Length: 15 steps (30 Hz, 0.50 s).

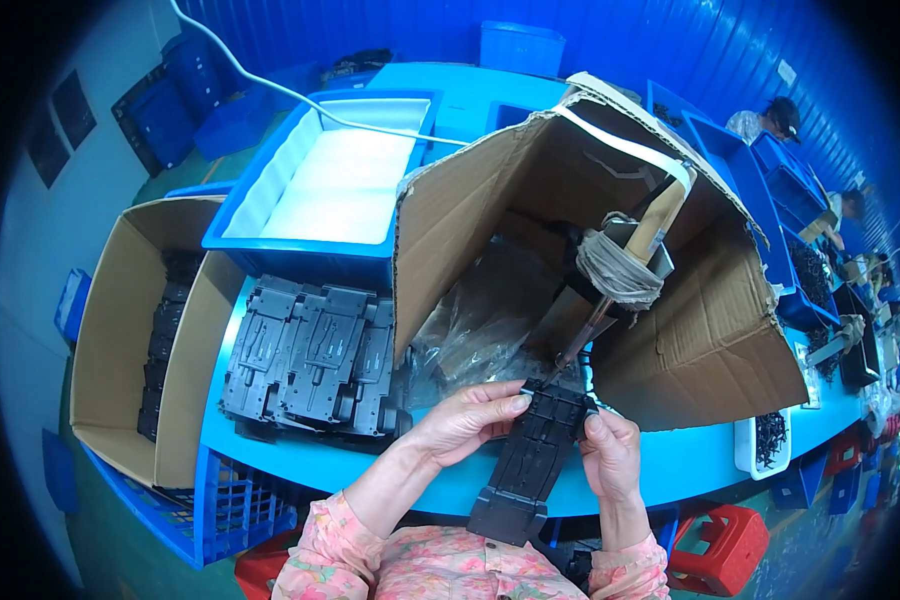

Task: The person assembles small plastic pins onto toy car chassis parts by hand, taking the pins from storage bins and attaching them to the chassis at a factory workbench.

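Between my two hands is a long black plastic housing (530, 450), its far end held up to the tip of a fixed metal rod tool (588, 330). My left hand (467, 418) pinches the housing's far left corner with thumb and fingers. On its right edge, my right hand (610, 450) grips with the thumb on top. Cloth is wrapped around the rod tool's upper part, which stands inside an open cardboard box (690, 340). Whether the tip touches the housing I cannot tell.
Stacked black housings (310, 355) lie on the blue table (410, 480) at left. Behind them stands a white-lined blue bin (310, 245). A carton (120, 330) of black parts is far left. At right are a white tray (740, 450) of small black pieces and a red stool (725, 550).
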Motion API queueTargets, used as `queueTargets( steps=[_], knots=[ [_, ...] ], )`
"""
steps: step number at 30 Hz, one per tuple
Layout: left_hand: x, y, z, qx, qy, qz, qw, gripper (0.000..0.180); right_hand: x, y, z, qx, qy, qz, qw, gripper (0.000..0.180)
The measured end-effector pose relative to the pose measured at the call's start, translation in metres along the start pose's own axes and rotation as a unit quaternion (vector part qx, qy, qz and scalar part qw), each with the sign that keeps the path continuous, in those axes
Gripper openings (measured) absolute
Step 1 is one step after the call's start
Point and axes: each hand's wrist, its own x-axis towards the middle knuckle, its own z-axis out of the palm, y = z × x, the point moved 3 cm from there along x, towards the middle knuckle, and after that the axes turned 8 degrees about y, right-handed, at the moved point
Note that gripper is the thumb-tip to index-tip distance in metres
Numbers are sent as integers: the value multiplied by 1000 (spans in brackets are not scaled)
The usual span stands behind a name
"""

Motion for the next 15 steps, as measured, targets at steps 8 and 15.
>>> queueTargets(
  steps=[8, 15],
  knots=[
    [0, -2, -3, -1, 2, 0, 1000, 33, -1, 0, 1, 4, -1, -1, 1000, 30],
    [-1, -1, 0, 4, 5, 7, 1000, 34, -1, 3, -1, 24, 19, 5, 999, 21]
  ],
)
